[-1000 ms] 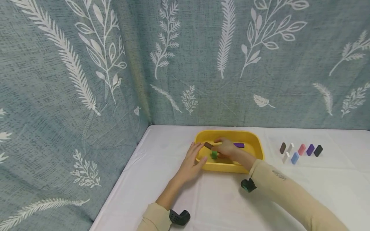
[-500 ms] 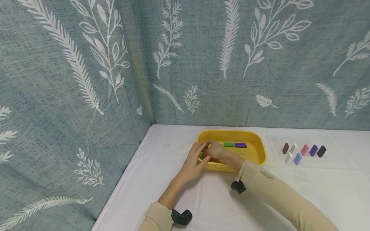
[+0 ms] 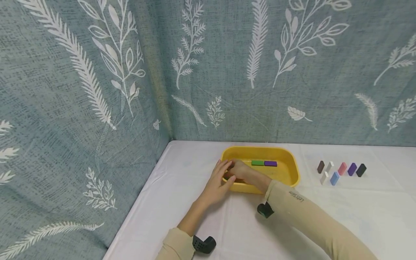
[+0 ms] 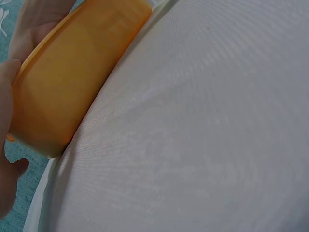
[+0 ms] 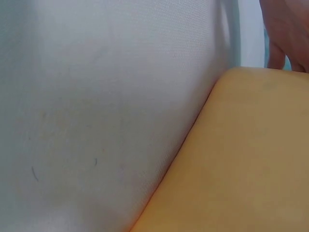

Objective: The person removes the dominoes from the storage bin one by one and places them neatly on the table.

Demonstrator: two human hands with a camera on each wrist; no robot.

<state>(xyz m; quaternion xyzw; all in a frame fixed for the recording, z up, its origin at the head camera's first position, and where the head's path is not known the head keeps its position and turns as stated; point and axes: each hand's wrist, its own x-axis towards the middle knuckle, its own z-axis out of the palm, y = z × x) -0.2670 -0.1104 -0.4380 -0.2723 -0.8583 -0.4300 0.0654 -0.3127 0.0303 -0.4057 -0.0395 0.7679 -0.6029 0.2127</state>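
A yellow tray [image 3: 247, 188] stands on the white cloth. My left hand [image 3: 216, 183] rests at its left end, fingers extended along the rim and thumb near the front corner. Inside that end is my right hand [image 3: 242, 169], with its fingers curled down beside the left fingers. Its fingertips and the green block seen there half a second ago are hidden. Another green block [image 3: 258, 163] and a purple block [image 3: 270, 163] lie end to end along the tray's back. In the left wrist view the tray's outer wall [image 4: 77, 82] fills the upper left.
Right of the tray, several small blocks stand upright: brown [image 3: 321, 167], white [image 3: 330, 167], pink [image 3: 342, 168], purple [image 3: 352, 169] and black [image 3: 361, 170], with another white block [image 3: 324, 178] and a blue block [image 3: 334, 178] in front. A patterned curtain [image 3: 227, 72] hangs behind.
My right hand has moved left inside the tray, carrying a green block toward the left end and uncovering the green block beside the purple one. My left hand stays at the rim.
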